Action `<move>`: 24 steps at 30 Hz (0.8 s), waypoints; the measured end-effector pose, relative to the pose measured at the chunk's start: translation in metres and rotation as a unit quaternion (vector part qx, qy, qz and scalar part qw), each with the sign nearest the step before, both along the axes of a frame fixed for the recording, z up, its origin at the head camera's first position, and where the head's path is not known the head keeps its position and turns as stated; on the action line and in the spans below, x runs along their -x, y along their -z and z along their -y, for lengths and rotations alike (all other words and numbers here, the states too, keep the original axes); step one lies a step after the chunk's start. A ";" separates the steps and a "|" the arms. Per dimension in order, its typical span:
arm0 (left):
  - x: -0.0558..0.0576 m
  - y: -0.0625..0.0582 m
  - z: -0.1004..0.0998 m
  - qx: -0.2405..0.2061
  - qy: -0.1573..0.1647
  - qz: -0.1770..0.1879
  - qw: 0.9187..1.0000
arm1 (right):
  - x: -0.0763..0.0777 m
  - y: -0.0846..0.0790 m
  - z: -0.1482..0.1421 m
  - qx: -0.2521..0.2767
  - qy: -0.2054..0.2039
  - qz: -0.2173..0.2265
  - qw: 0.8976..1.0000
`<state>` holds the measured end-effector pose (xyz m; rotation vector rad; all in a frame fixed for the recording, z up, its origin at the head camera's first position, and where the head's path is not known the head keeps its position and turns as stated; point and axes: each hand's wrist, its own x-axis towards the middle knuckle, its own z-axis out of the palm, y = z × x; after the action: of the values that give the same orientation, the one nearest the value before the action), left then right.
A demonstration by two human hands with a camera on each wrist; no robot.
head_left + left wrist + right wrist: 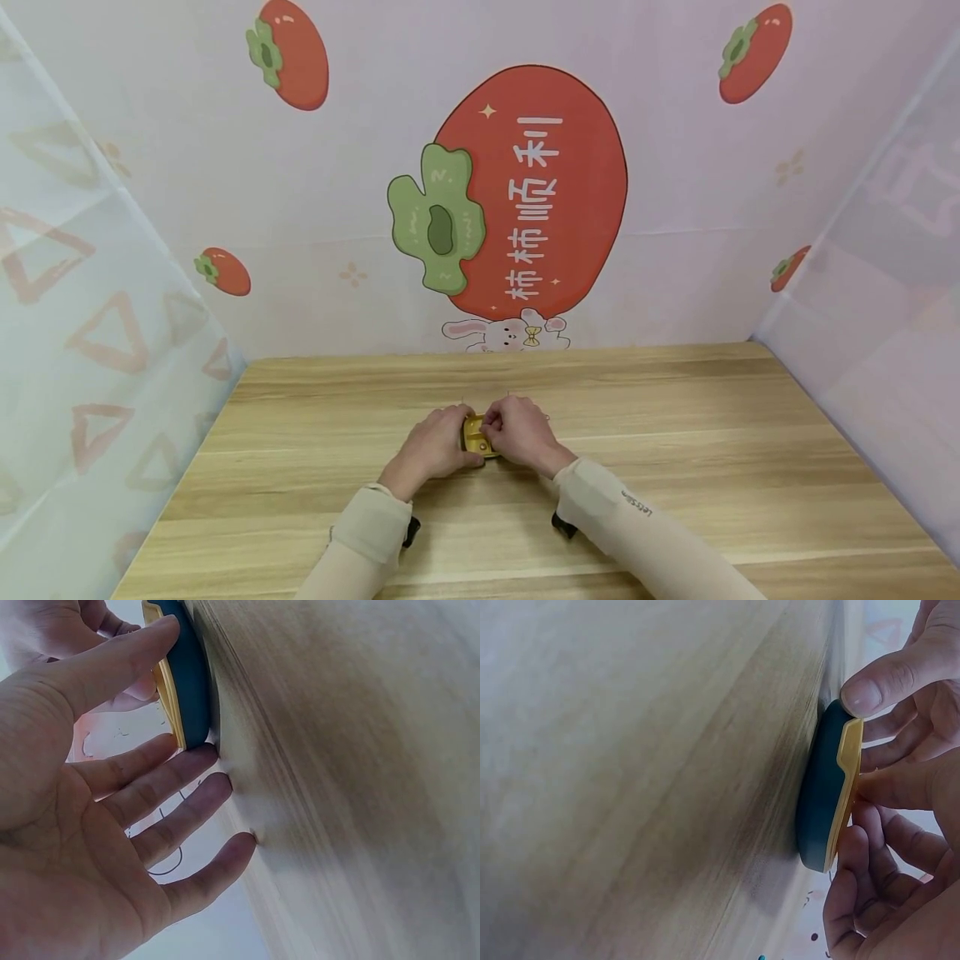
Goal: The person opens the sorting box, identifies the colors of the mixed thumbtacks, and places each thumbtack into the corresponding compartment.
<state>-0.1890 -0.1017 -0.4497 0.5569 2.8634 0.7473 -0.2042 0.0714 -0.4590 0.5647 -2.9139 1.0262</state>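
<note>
We find the case (473,431) on the table (300,433), between both hands: yellow inside facing up, dark teal shell below. A small round spot (482,447) shows in the near part of the yellow; we cannot tell what it is.

Left hand (435,442): clamped on the case, thumb at the near end, forefinger and middle fingertip at the far end. The ring and little fingers spread apart beyond the shell, towards the table.

Right hand (521,429): thumb and forefinger close together at the yellow inside, remaining fingers curled towards the palm. Whether they pinch a small part or only press the inside, we cannot tell — the fingers hide the contact.

We judge the step in hand to be fine fingertip work inside the case, with the left hand as fixture. To do it well, we should:
1. Press the shell inward and down, so that it neither slides nor tips.
2. Rest the left thumb low on the shell, clear of the right fingertips.
3. Work in small strokes from the fingertips and avoid sideways force — a sideways pull could drag the case along the table.

Further out, we note beige sleeves (372,523) on both arms and, behind the table, a pale wall (675,292) with a large red fruit print (577,192)
</note>
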 end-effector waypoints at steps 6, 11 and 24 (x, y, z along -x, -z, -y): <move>0.000 0.000 0.001 -0.005 0.000 0.001 1.000 | -0.001 0.000 0.001 0.000 0.000 0.006 1.000; 0.000 0.000 0.001 -0.005 0.000 0.001 1.000 | -0.002 -0.001 0.001 -0.003 0.000 0.006 1.000; -0.002 -0.002 0.000 -0.002 0.001 0.000 1.000 | -0.003 -0.003 -0.003 0.001 -0.006 0.008 1.000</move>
<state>-0.1868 -0.1020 -0.4476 0.5592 2.8610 0.7522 -0.2009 0.0743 -0.4560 0.5779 -2.9270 1.0396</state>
